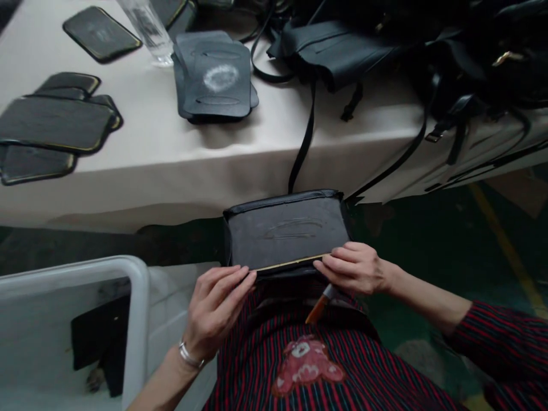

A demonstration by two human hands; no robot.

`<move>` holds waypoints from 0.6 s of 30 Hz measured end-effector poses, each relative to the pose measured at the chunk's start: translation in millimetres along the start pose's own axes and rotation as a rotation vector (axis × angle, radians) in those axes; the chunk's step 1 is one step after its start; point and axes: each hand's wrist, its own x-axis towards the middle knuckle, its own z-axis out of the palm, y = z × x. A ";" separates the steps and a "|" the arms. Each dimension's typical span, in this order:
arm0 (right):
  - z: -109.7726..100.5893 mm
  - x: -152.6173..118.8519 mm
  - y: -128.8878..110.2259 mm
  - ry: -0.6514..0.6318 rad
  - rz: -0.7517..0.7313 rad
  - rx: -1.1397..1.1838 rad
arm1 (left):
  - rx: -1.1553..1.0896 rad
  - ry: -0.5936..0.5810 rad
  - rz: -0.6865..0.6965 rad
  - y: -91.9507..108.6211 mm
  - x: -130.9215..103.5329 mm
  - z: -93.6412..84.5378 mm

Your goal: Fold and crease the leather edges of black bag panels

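A black boxy bag piece (291, 225) with a grey inner panel rests at my lap, against the table's edge. My left hand (222, 299) lies at its near left corner, fingers pressed together on the rim. At the near right corner, my right hand (355, 268) pinches the same rim. A thin yellowish strip runs along this near edge between my hands. Below my right hand a brush with an orange handle (317, 309) sticks out; whether the fingers hold it is unclear.
Dark panels (55, 123) lie at the left of the white-covered table (171, 182). A stack of black pieces (214, 77), a clear bottle (152, 34) and black bags with straps (338, 48) stand farther back. A white bin (135, 308) is at lower left.
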 end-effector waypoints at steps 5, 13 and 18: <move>-2.2 14.6 -4.3 0.041 0.212 0.099 | -0.043 0.048 -0.169 9.4 14.5 -0.9; -0.9 33.4 -13.1 -0.224 0.504 0.008 | -0.017 0.021 -0.320 15.5 33.1 2.4; -0.3 40.8 -16.6 -0.222 0.529 0.001 | 0.049 0.136 -0.383 23.3 36.9 7.5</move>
